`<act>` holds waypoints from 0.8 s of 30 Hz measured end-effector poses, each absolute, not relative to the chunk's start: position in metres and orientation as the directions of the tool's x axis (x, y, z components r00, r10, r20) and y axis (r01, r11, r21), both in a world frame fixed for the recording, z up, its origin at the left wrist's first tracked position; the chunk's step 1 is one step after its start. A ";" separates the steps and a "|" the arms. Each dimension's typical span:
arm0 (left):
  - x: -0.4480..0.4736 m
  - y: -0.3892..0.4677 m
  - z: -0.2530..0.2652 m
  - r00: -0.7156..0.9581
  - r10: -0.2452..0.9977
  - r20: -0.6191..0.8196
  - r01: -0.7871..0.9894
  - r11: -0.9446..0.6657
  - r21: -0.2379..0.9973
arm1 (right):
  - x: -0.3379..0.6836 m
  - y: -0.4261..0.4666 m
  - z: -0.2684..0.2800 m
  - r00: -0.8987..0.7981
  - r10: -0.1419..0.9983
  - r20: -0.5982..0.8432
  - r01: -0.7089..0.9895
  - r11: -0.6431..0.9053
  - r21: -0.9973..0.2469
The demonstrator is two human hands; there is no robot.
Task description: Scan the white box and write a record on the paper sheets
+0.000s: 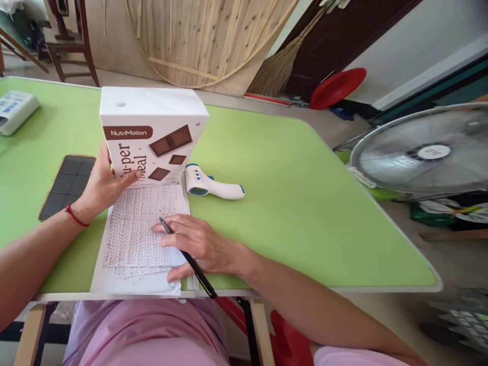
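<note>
On the green worktop [290, 168] our left hand [102, 185] grips a white-and-brown cereal box [152, 133], partly hiding its lettering; our right hand [200, 243] pinches a pen [186, 256]

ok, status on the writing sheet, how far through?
Done: the top sheet is covered in handwriting nearly to its bottom edge. In hand: the right hand holds a pen over the text, and the left hand grips the box. Left: little blank space on that sheet; sheets beneath are mostly hidden.
</note>
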State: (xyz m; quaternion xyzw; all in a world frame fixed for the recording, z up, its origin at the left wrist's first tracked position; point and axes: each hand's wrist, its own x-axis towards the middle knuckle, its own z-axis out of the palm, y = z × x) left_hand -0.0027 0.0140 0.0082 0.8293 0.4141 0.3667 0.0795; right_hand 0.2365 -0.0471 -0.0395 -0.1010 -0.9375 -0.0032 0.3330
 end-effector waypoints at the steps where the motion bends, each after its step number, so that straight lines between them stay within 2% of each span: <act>1: -0.003 0.015 0.007 0.295 0.765 0.572 0.607 -0.612 0.506 | 0.237 -0.046 -0.039 -0.763 0.189 0.618 0.192 0.979 -0.063; 3: -0.003 0.015 0.005 0.160 0.783 0.601 0.575 -0.569 0.589 | 0.238 -0.045 -0.039 -0.768 0.199 0.608 0.197 0.978 -0.072; 6: -0.003 0.012 0.006 0.109 0.770 0.629 0.580 -0.563 0.589 | 0.240 -0.041 -0.039 -0.772 0.226 0.594 0.210 0.973 -0.097; 9: -0.005 0.010 0.008 0.112 0.766 0.633 0.608 -0.557 0.566 | 0.241 -0.040 -0.039 -0.777 0.241 0.582 0.214 0.970 -0.116; 18: -0.002 0.003 0.013 0.147 0.783 0.605 0.562 -0.569 0.600 | 0.242 -0.041 -0.037 -0.790 0.264 0.554 0.240 0.964 -0.118; 24: -0.004 0.006 0.009 0.193 0.754 0.628 0.628 -0.586 0.511 | 0.241 -0.041 -0.037 -0.781 0.250 0.572 0.223 0.968 -0.119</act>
